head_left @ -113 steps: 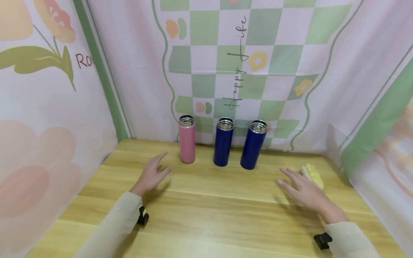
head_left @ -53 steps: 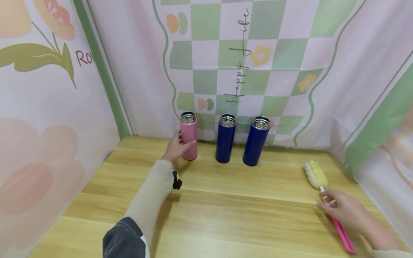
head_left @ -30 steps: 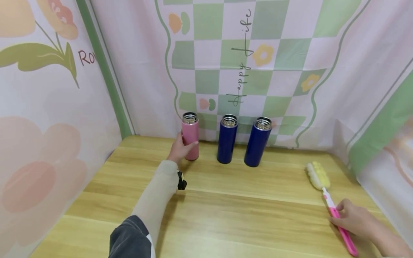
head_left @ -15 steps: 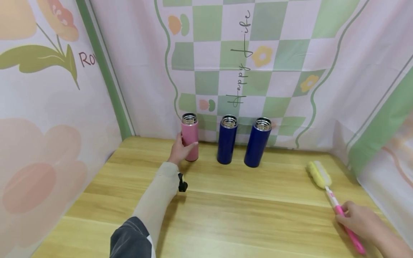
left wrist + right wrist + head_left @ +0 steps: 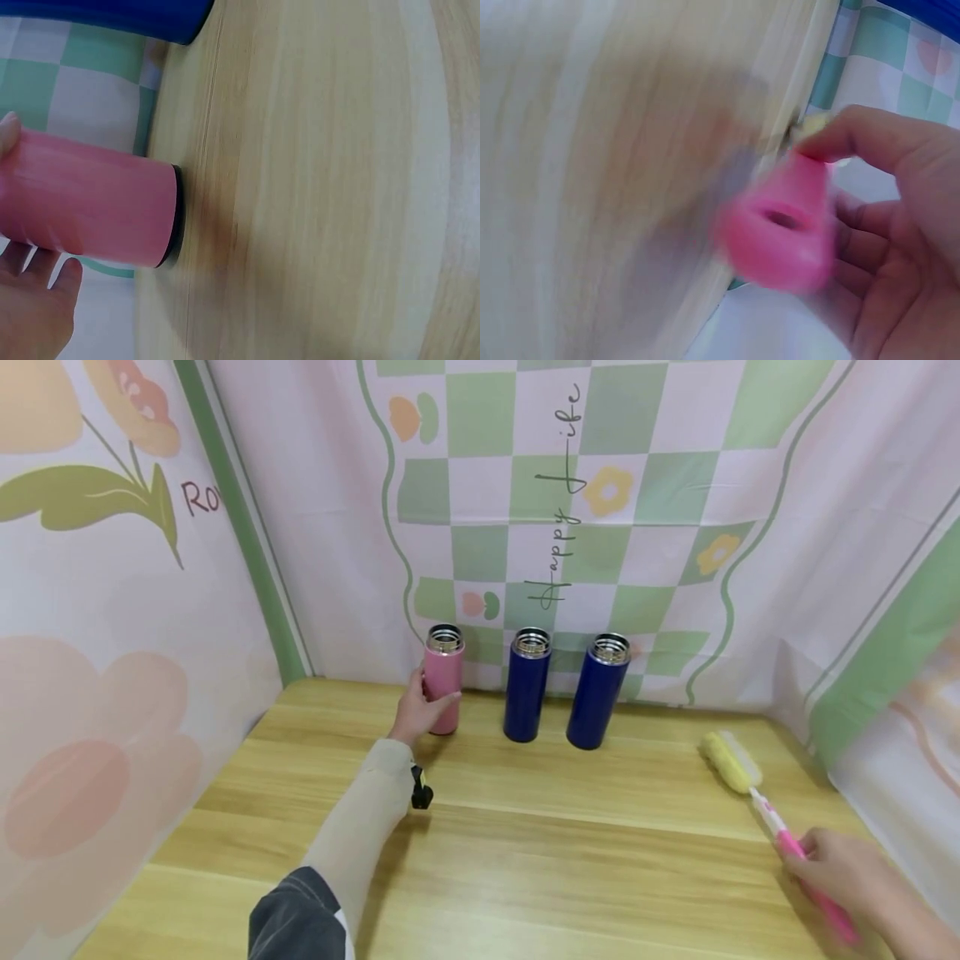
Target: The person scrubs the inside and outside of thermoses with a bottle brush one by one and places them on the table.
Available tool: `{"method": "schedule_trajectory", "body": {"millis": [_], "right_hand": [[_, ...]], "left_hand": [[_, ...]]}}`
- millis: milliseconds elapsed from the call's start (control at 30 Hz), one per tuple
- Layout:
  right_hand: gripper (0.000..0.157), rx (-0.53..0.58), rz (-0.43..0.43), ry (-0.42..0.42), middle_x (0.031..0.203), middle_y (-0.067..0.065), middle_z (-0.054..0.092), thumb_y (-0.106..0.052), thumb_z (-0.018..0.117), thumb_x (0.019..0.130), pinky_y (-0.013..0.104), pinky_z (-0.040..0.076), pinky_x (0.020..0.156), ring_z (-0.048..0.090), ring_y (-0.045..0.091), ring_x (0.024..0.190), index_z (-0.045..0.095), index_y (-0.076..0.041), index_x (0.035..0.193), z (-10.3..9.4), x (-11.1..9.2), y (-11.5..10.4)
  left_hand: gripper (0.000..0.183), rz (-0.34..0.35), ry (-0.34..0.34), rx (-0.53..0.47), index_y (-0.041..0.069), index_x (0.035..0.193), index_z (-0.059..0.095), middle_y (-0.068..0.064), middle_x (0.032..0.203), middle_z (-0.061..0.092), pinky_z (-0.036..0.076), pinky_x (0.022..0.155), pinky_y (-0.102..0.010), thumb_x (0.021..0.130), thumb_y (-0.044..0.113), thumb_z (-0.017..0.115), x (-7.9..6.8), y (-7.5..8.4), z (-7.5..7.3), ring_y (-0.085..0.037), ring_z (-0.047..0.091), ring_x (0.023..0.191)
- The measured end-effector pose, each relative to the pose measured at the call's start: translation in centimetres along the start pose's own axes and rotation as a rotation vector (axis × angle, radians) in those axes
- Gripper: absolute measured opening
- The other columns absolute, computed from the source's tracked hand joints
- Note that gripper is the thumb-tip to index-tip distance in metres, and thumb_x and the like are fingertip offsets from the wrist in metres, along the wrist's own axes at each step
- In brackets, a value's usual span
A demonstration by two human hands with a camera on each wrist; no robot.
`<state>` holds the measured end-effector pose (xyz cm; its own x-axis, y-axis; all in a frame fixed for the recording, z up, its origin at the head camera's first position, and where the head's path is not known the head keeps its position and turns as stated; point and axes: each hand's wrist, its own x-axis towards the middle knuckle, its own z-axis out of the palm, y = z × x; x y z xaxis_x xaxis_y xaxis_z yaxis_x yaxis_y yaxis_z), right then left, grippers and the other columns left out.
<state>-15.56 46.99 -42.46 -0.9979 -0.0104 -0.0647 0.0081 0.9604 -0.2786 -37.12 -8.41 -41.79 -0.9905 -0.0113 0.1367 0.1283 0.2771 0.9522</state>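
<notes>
Because the pink bottle (image 5: pixel 444 681) stands in front of them, I see only part of my left fingers from above. My left hand (image 5: pixel 418 710) grips the bottle from its left side, thumb across the front. In the left wrist view the bottle's top and part of my thumb (image 5: pixel 9 135) are cut off at the edge, while a few fingertips show against the bottle's other side. I cannot tell whether its dark base sits flat on the bench (image 5: pixel 525 877).

My right hand (image 5: pixel 843 870) pinches the brush (image 5: pixel 771 818) by its pink handle (image 5: pixel 780 251), thumb on one side and bent fingers on the other. My hand covers the middle of the handle; the near end pokes out past it, smeared in both views, though a slot in it shows from the right wrist. The yellow-and-white sponge head (image 5: pixel 731 762) points away from me, beyond my hand and to its left; from the right wrist it is mostly hidden behind thumb and handle. Whether it touches the bench I can't make out.

Between my two hands, nearer the left one, a middle blue bottle (image 5: pixel 527 693) and a right-hand blue bottle (image 5: pixel 596 697) stand by the curtain (image 5: pixel 322 527), well apart from the brush. My right forearm runs out of the head view.
</notes>
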Motion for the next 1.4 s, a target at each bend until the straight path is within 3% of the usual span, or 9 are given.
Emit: {"method": "schedule_trajectory", "body": {"millis": [167,333,467,567,733,1000,1233,1400], "right_hand": [[0.035,0.0,-0.033,0.173,0.075,0.005,0.065,-0.028,0.068,0.094,0.034,0.042,0.05,0.052,0.017,0.058,0.067,0.007,0.094,-0.5,0.2,0.3],[0.023,-0.002,-0.089,0.39,0.071,0.006,0.063,-0.019,0.071,0.089,0.038,0.039,0.05,0.05,0.018,0.057,0.07,0.004,0.094,-0.5,0.1,0.2],[0.02,0.005,-0.12,0.477,0.074,0.014,0.067,-0.018,0.071,0.09,0.039,0.039,0.049,0.05,0.018,0.056,0.071,0.001,0.095,-0.6,0.0,0.2],[0.021,0.005,-0.126,0.505,0.069,0.01,0.065,-0.02,0.069,0.093,0.036,0.036,0.047,0.046,0.015,0.052,0.071,0.0,0.097,-0.6,-0.1,0.1],[0.018,0.039,-0.127,0.554,0.06,-0.008,0.054,-0.02,0.072,0.09,0.031,0.03,0.045,0.038,0.004,0.049,0.073,-0.002,0.094,-0.6,0.0,0.1],[0.028,0.101,-0.024,0.494,0.066,-0.003,0.058,-0.025,0.072,0.086,0.03,0.032,0.048,0.04,0.004,0.052,0.071,0.0,0.098,-1.3,-0.4,-0.7],[0.026,0.24,-0.056,0.513,0.064,-0.01,0.057,-0.018,0.075,0.087,0.028,0.034,0.048,0.043,0.006,0.053,0.07,0.004,0.099,-1.9,-0.7,-1.2],[0.026,0.25,-0.008,0.546,0.065,-0.013,0.06,-0.028,0.079,0.087,0.027,0.034,0.049,0.046,0.006,0.054,0.075,-0.005,0.099,-2.4,-1.0,-1.3]], "left_hand": [[0.085,0.008,-0.002,0.001,0.017,0.157,0.026,-0.014,0.149,0.045,0.037,0.109,-0.049,0.089,0.027,0.078,-0.4,0.3,-0.3,-0.031,0.047,0.133],[0.085,0.035,-0.011,-0.013,0.017,0.156,0.028,-0.013,0.149,0.045,0.037,0.109,-0.048,0.089,0.024,0.078,-1.0,0.6,-0.5,-0.03,0.047,0.133],[0.081,0.073,-0.017,-0.018,0.015,0.155,0.03,-0.014,0.147,0.046,0.038,0.109,-0.047,0.09,0.021,0.077,-1.5,0.7,-0.7,-0.03,0.048,0.132],[0.08,0.084,-0.013,-0.017,0.014,0.154,0.031,-0.013,0.146,0.047,0.039,0.108,-0.047,0.09,0.021,0.078,-1.9,0.7,-0.9,-0.029,0.049,0.13],[0.08,0.097,0.004,-0.006,0.014,0.153,0.034,-0.011,0.142,0.05,0.041,0.105,-0.047,0.088,0.024,0.079,-2.2,0.5,-1.1,-0.028,0.052,0.125],[0.078,0.124,-0.023,0.003,0.016,0.153,0.035,-0.01,0.14,0.051,0.041,0.105,-0.047,0.088,0.022,0.079,-2.8,0.4,-1.6,-0.027,0.052,0.124],[0.077,0.175,-0.034,0.043,0.017,0.151,0.038,-0.01,0.139,0.052,0.042,0.104,-0.049,0.087,0.022,0.08,-3.4,0.4,-2.1,-0.028,0.053,0.123],[0.079,0.19,-0.051,0.095,0.02,0.151,0.04,-0.01,0.14,0.052,0.043,0.103,-0.05,0.085,0.023,0.083,-3.9,0.9,-2.5,-0.029,0.053,0.124]]}}
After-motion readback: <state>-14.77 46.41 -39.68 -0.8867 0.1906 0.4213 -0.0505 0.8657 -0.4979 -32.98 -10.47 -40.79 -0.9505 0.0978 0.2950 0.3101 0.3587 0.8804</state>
